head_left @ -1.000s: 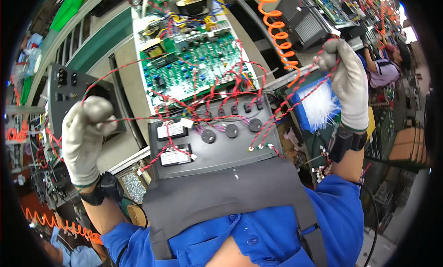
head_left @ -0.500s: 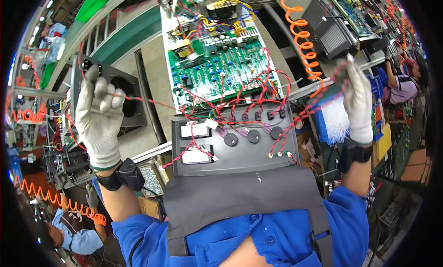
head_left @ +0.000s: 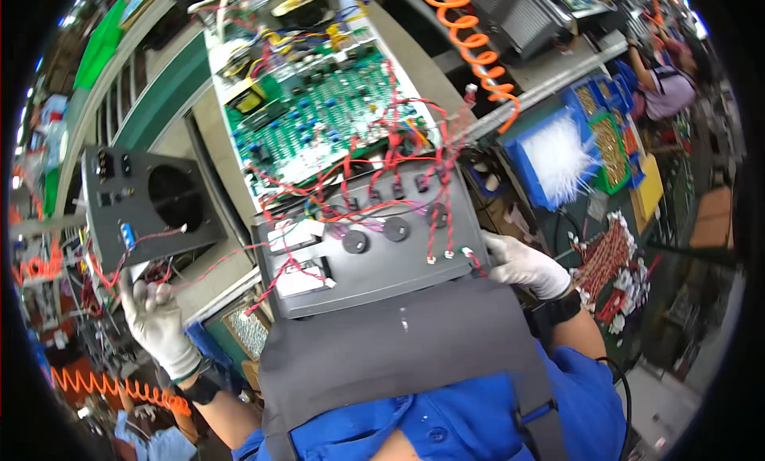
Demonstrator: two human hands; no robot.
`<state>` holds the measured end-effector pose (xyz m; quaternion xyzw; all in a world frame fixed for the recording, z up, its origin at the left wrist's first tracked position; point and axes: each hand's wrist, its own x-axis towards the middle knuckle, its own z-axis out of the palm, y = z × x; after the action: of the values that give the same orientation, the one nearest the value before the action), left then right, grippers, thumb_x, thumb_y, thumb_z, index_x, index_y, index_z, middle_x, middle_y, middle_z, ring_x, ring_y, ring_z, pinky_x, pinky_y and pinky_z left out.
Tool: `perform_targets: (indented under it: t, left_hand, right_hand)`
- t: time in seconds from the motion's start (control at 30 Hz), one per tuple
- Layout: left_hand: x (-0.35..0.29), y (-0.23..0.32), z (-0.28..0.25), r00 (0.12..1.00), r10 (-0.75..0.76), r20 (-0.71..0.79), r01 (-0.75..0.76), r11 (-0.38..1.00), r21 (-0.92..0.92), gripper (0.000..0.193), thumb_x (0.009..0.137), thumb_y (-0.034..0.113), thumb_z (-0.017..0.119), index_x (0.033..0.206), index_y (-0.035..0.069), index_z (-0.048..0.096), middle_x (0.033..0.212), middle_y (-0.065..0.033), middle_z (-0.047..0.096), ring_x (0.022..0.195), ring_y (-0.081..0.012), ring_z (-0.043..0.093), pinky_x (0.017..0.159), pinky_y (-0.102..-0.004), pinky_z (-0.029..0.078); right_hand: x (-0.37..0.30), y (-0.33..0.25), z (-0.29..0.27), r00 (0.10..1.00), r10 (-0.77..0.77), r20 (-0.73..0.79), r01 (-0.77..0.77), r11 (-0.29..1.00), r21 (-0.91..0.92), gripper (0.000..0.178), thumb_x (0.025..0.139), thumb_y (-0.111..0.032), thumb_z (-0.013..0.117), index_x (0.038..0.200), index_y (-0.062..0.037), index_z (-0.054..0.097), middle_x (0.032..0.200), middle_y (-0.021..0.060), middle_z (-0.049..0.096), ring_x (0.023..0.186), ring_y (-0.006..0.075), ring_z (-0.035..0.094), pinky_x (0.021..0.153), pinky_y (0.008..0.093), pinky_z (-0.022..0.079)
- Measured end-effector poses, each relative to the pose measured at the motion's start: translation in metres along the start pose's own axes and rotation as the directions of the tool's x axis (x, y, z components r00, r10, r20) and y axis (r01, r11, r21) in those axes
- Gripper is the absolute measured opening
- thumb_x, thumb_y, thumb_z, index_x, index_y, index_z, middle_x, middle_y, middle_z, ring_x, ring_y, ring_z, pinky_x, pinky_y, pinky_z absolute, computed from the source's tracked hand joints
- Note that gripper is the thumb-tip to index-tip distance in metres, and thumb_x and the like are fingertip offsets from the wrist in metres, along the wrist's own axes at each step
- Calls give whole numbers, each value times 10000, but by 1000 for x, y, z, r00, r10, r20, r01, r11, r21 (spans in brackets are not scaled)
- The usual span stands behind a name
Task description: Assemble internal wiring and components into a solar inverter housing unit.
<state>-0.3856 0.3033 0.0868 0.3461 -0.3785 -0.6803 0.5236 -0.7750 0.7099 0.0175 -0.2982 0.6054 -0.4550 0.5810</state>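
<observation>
My left hand (head_left: 159, 325), in a white glove, is at the lower left with its fingers curled. A thin red twisted wire (head_left: 213, 271) runs to its fingers from the grey metal panel (head_left: 374, 274). My gloved right hand (head_left: 530, 268) grips that panel's right edge, beside a short red wire (head_left: 476, 260). Round black parts (head_left: 396, 229), two white-labelled blocks (head_left: 303, 276) and several twisted red wires (head_left: 449, 214) with small white plugs are on the panel. Beyond it lies a green circuit board (head_left: 319, 126), joined by red wires.
A black box with a round opening (head_left: 127, 214) stands at left. An orange coiled hose (head_left: 478, 54) hangs at upper right. Blue bins (head_left: 530, 174) hold white ties and small metal parts, near a wire bundle (head_left: 602, 262). A co-worker (head_left: 669, 86) is at far right.
Both hands have come down: the left beside the black box, the right from raised twisted red wires to the panel's right edge. Those wires now lie on the panel. The view has shifted.
</observation>
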Motion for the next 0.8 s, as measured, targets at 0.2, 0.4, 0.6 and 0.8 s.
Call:
perform_targets:
  t: [0.2, 0.4, 0.6, 0.8]
  left_hand:
    - [15, 13, 51, 942, 28, 335, -40, 999, 31, 491, 1079, 225, 467, 1479, -50, 391, 657, 67, 300, 588, -53, 314, 595, -252, 306]
    - [67, 29, 99, 679, -24, 734, -29, 998, 60, 504, 1073, 250, 451, 1474, -50, 390, 1253, -104, 580, 1192, -275, 550, 1088, -437, 400]
    - [61, 24, 202, 335, -35, 941, 21, 999, 29, 625, 1020, 298, 458, 1497, -86, 337, 1497, -274, 443, 1400, -378, 441, 1224, -535, 251]
    - [-27, -28, 301, 287, -115, 951, -140, 977, 160, 631, 1045, 360, 440, 1518, -42, 326, 1451, -239, 492, 1330, -338, 510, 1151, -463, 375]
  right_hand:
    - [-47, -32, -10, 975, 212, -67, -218, 970, -110, 481, 805, -265, 822, 1148, 40, 679, 998, 54, 691, 904, 110, 601, 808, 284, 486]
    - [-127, -123, -43, 823, -174, -540, -186, 816, -547, 404, 865, -361, 697, 980, 26, 721, 812, 60, 673, 759, 127, 624, 684, 291, 501]
    - [-127, -230, -95, 679, -540, -497, -322, 390, -863, 240, 878, -207, 660, 934, 24, 700, 844, 53, 682, 767, 105, 621, 675, 261, 489]
    - [56, -322, -21, 399, -814, 422, 479, -208, -853, 158, 800, -164, 646, 871, -28, 684, 722, 100, 641, 696, 216, 637, 668, 350, 526]
